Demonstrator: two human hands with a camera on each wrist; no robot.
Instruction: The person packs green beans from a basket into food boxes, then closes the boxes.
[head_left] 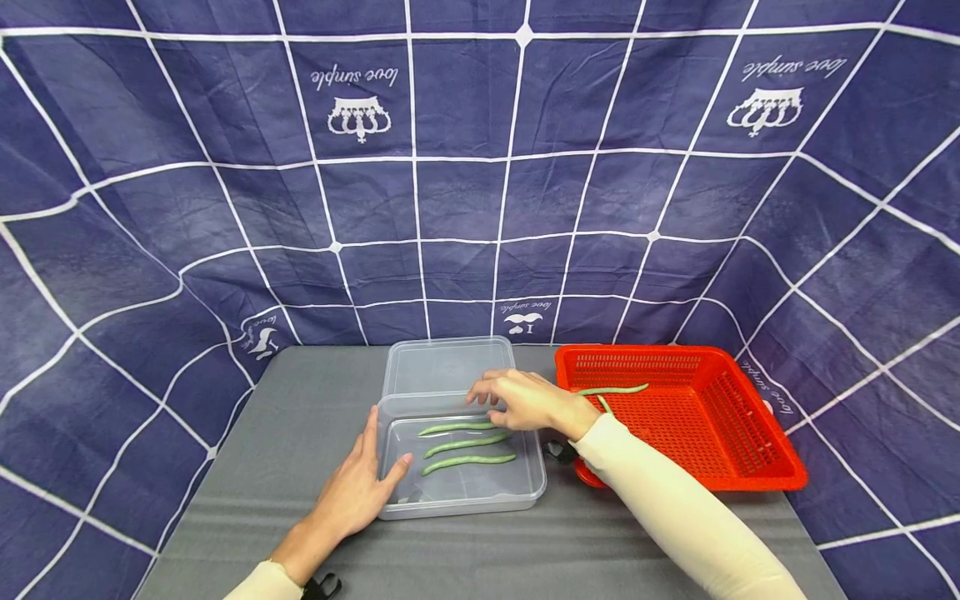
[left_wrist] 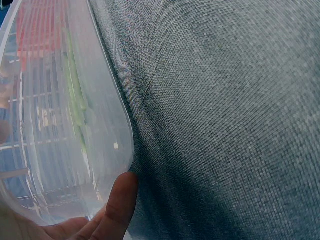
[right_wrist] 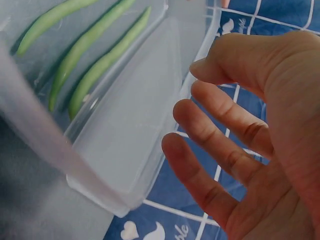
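A clear plastic container stands on the grey cloth with three green beans lying roughly side by side on its floor. My left hand grips its left side, thumb over the rim and fingers along the outer wall; in the left wrist view a fingertip presses near the lower corner. Over the far right part of the container hovers my right hand, fingers loosely bent and holding nothing. The right wrist view shows the gap between its thumb and fingers, with the beans beyond.
Right of the container is a red perforated basket with green beans in it, partly hidden by the right arm. A clear plastic lid lies behind the container. Blue gridded cloth hangs at the back and sides.
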